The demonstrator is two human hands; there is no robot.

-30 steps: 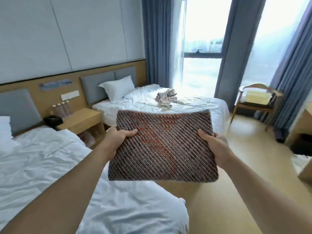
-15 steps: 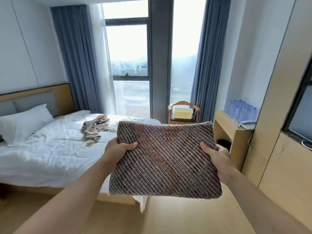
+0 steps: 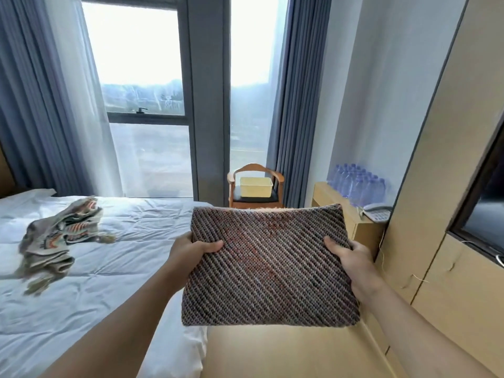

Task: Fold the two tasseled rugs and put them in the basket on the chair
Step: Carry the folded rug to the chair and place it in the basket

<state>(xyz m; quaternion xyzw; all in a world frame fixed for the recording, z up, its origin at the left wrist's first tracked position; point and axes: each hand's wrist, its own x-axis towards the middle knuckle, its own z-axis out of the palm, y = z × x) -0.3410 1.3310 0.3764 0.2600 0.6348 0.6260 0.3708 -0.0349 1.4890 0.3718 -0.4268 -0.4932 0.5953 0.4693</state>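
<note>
A folded brown rug [image 3: 268, 264] with diagonal stripes and a reddish centre hangs flat in front of me. My left hand [image 3: 188, 251] grips its left edge, thumb on top. My right hand [image 3: 351, 257] grips its right edge the same way. Pale tassels peek over its far edge. A second rug [image 3: 58, 237], patterned and crumpled, lies on the white bed [image 3: 114, 282] at the left. Straight ahead by the window stands a wooden chair [image 3: 255, 186] with a pale yellow basket [image 3: 255, 187] on its seat.
A wooden desk [image 3: 342, 211] on the right carries several water bottles [image 3: 357, 184] and a phone [image 3: 376, 211]. Wooden cabinets [image 3: 450, 268] line the right wall. Blue curtains [image 3: 294, 105] frame the window. A strip of wood floor [image 3: 286, 353] runs between bed and cabinets toward the chair.
My view has swung right and moved forward: the chair with the basket now sits dead ahead and nearer. Both hands keep the same hold on the folded rug.
</note>
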